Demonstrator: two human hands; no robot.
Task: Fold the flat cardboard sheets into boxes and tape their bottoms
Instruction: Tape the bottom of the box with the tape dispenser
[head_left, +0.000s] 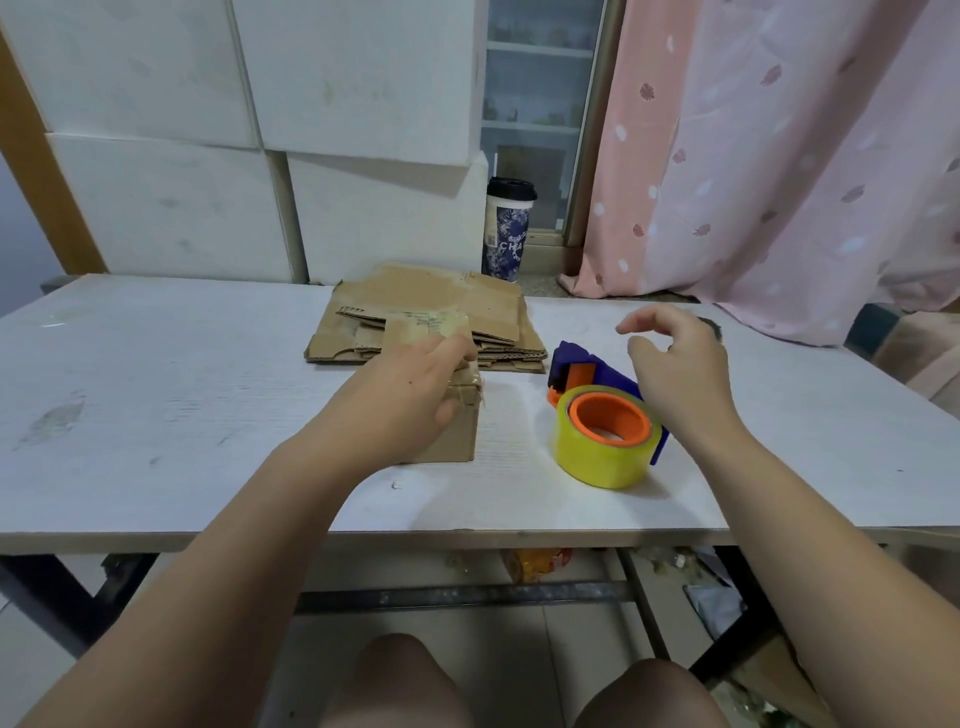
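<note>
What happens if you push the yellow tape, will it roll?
Probably not: the yellow tape roll lies hole-up on the blue dispenser, so it likely slides. Its smooth shiny side may feel slippery.

We worked in soft, fairly dim indoor light that seemed to fall from above and beyond our hands. Just below our right hand (675, 374), the tape roll (602, 441) carried a mild sheen and cast a faint shadow toward us on the table (156, 415). The box (457, 436) under our left hand (410, 400) showed a shaded near face. The right hand's fingertips (623, 328) were slightly smeared. Far beyond both hands the curtain (779, 182) looked soft, and the wide lens stretched our forearms behind the wrists.
</note>
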